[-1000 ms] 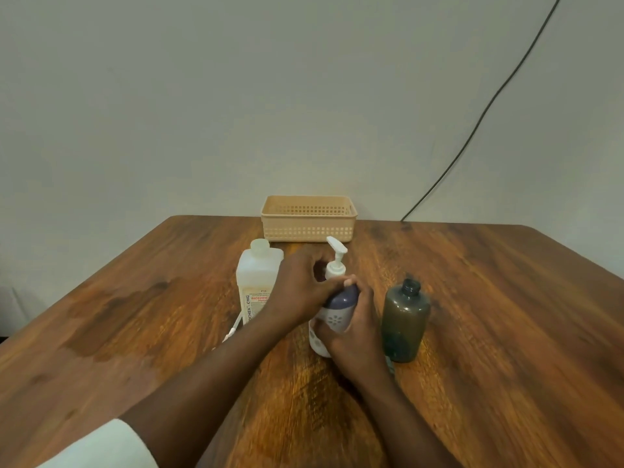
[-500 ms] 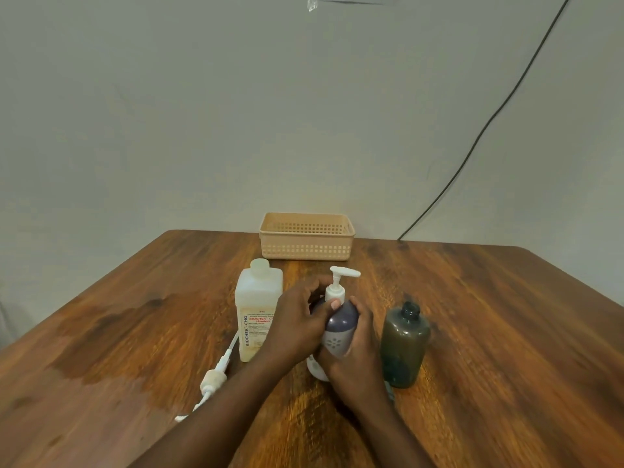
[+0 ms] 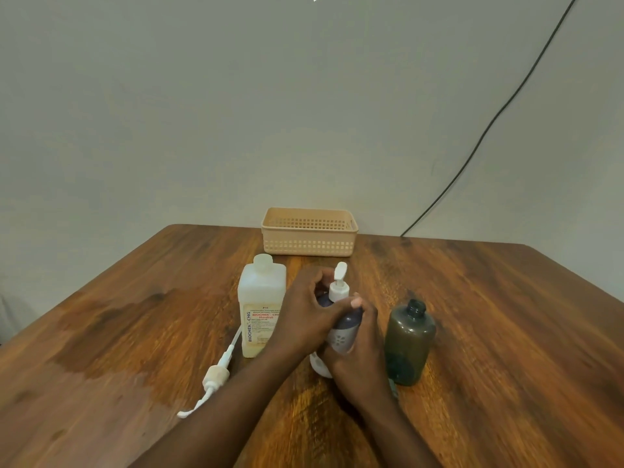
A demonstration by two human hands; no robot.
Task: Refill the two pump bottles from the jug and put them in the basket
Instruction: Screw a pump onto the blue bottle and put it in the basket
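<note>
Two hands meet on the purple-and-white pump bottle [image 3: 341, 329] standing at mid-bench. The left hand [image 3: 309, 314] curls its fingers [image 3: 354, 303] round the white pump collar at the neck, while the right hand [image 3: 359, 363] wraps the lower body from the near side; the bottle leans slightly left. Just to its left the pale jug [image 3: 260, 305] stands upright with its cap on, close to the left wrist, though whether they touch is hard to judge. A loose white pump head [image 3: 216, 376] with its dip tube lies on the wooden bench [image 3: 118, 332] near the jug's base. Right of the hands stands the dark green bottle [image 3: 409, 342], neck open. The peach basket [image 3: 309, 232] sits at the far edge by the wall, where a black cable [image 3: 489, 126] runs up.
</note>
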